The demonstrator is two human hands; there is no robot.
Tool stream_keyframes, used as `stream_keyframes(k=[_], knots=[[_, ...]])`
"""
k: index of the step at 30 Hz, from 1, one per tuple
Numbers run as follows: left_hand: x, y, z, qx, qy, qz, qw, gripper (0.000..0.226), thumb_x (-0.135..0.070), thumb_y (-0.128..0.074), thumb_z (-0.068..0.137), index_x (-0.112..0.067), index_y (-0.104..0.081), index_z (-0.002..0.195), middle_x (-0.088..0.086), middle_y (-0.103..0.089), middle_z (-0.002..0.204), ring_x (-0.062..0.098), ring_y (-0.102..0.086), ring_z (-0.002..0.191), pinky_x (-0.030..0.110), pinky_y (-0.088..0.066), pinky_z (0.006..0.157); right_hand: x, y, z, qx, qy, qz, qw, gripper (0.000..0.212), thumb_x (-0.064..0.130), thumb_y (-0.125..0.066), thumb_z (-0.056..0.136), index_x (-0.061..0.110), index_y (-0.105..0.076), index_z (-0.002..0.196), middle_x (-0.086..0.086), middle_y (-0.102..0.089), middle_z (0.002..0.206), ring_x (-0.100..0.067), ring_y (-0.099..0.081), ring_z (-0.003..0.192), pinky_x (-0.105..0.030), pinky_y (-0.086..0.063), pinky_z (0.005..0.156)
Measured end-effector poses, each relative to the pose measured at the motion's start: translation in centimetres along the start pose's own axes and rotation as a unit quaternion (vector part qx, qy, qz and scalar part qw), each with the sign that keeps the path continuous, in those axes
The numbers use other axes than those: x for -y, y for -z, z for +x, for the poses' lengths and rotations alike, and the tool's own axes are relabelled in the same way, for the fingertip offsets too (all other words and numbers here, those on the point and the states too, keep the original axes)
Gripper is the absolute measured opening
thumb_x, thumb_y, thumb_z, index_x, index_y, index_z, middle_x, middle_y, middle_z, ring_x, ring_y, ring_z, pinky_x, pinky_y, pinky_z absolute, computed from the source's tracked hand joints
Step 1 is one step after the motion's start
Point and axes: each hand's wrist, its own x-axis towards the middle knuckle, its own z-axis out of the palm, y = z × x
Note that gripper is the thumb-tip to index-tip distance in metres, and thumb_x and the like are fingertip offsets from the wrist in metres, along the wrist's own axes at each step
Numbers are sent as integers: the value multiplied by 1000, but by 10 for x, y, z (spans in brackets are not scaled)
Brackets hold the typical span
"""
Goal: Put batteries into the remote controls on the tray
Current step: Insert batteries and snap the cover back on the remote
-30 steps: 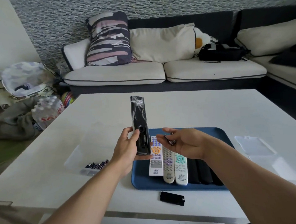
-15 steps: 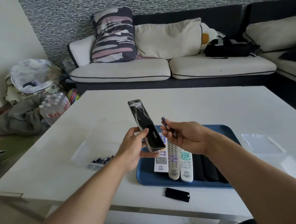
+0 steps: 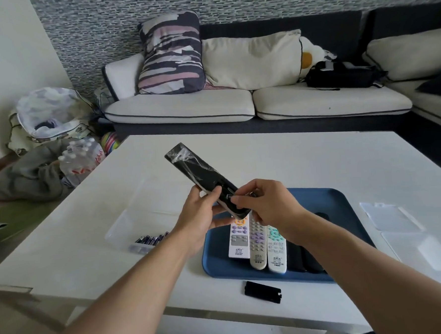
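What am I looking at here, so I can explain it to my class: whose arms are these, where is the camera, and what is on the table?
No machine: a person's bare arms, filmed by a camera worn on the head, looking down. The left hand grips a black remote wrapped in plastic film. The right hand pinches something small against it, likely a battery. On the white table a blue tray holds three light remotes and some dark ones. Nearby lie a clear box of batteries and a black battery cover.

left hand (image 3: pixel 197 221) holds black remote (image 3: pixel 202 175); right hand (image 3: pixel 265 205) pinches battery (image 3: pixel 252 194).
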Motion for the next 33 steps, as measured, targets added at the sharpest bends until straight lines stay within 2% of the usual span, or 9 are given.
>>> stream_keyframes(k=[4, 9, 12, 16, 19, 22, 25, 29, 33], knots=[[3, -5, 0, -4, -4, -1, 1000, 23, -17, -55, 104, -3, -51, 122, 21, -72, 115, 34, -74, 99, 48, -60, 89, -4, -2, 1, -39, 28, -34, 998, 10, 23, -78, 87, 14, -73, 88, 1, -68, 65, -7, -50, 42, -18, -41, 44], [0, -11, -1, 7, -1, -37, 999, 22, -15, -53, 105, -4, -51, 125, 21, -72, 112, 33, -75, 93, 52, -62, 80, -6, -6, 0, -80, 78, -137, 984, 11, 31, -79, 85, 23, -73, 88, 4, -59, 67, -3, -49, 51, -10, -35, 43], [-1, -10, -1, 6, -5, -47, 999, 22, -13, -53, 105, -3, -51, 125, 21, -72, 108, 31, -75, 87, 50, -63, 76, -1, -4, -4, -53, 93, -161, 981, 11, 31, -79, 85, 25, -76, 94, 5, -60, 63, 1, -48, 42, -10, -33, 40], [-2, -4, 0, 12, 8, -72, 997, 20, -11, -53, 104, -3, -53, 123, 16, -74, 98, 31, -75, 85, 51, -62, 75, 2, -1, -3, 17, 110, -263, 958, 16, 29, -62, 97, 35, -75, 105, -9, -72, 76, -11, -43, 45, -23, -38, 44], [-2, 1, 0, 25, 16, -66, 997, 20, -8, -58, 101, -4, -56, 121, 14, -74, 99, 28, -75, 83, 47, -62, 71, 1, 1, -2, 54, 117, -296, 946, 23, 29, -56, 101, 38, -74, 113, -6, -74, 78, -10, -41, 44, -23, -36, 45], [-1, 3, 0, 40, 23, -48, 998, 22, -6, -58, 100, -8, -58, 122, 11, -74, 100, 24, -75, 81, 42, -60, 67, 1, 1, -2, 54, 109, -288, 950, 20, 33, -65, 96, 43, -75, 110, 6, -70, 68, -8, -41, 43, -22, -37, 47], [-3, 3, -1, 66, 32, -31, 997, 25, -5, -55, 101, -10, -58, 125, 9, -77, 95, 23, -75, 81, 42, -61, 67, 0, 4, -1, 18, 101, -251, 963, 10, 36, -82, 81, 37, -77, 91, 10, -55, 58, -6, -44, 47, -19, -38, 48], [-4, 4, -2, 89, 42, -20, 995, 28, -6, -55, 101, -10, -58, 128, 11, -77, 97, 24, -75, 83, 46, -62, 75, -2, 11, -1, -11, 77, -236, 969, 40, 43, -91, 66, 21, -64, 84, 7, -52, 68, -6, -44, 54, -12, -33, 44], [-6, 4, -4, 111, 43, -8, 993, 31, -4, -56, 99, -12, -58, 129, 10, -76, 95, 24, -74, 79, 42, -61, 66, -3, 12, -1, 8, 30, -241, 970, 44, 45, -91, 64, 19, -62, 85, 7, -52, 73, -9, -47, 60, -19, -36, 51]])
